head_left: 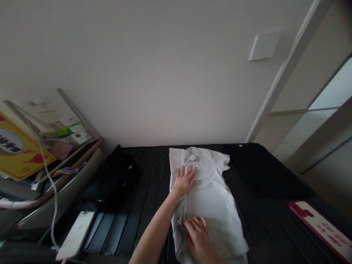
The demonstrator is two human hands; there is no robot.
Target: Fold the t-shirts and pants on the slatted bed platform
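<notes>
A light grey T-shirt (pixel 211 194) lies folded lengthwise on a black slatted surface (pixel 264 234), with its collar and one sleeve at the far end. My left hand (pixel 184 181) rests flat on the shirt's upper part near the collar, fingers apart. My right hand (pixel 198 238) lies lower down on the fabric, fingers together and slightly bent along the shirt's near left edge. Neither hand visibly grips the cloth.
A black cloth (pixel 112 179) lies left of the shirt, and a dark cloth (pixel 269 172) lies to its right. A white phone (pixel 75 234) sits at the left edge. A red-and-white mat (pixel 321 227) lies at the right. A wall stands behind.
</notes>
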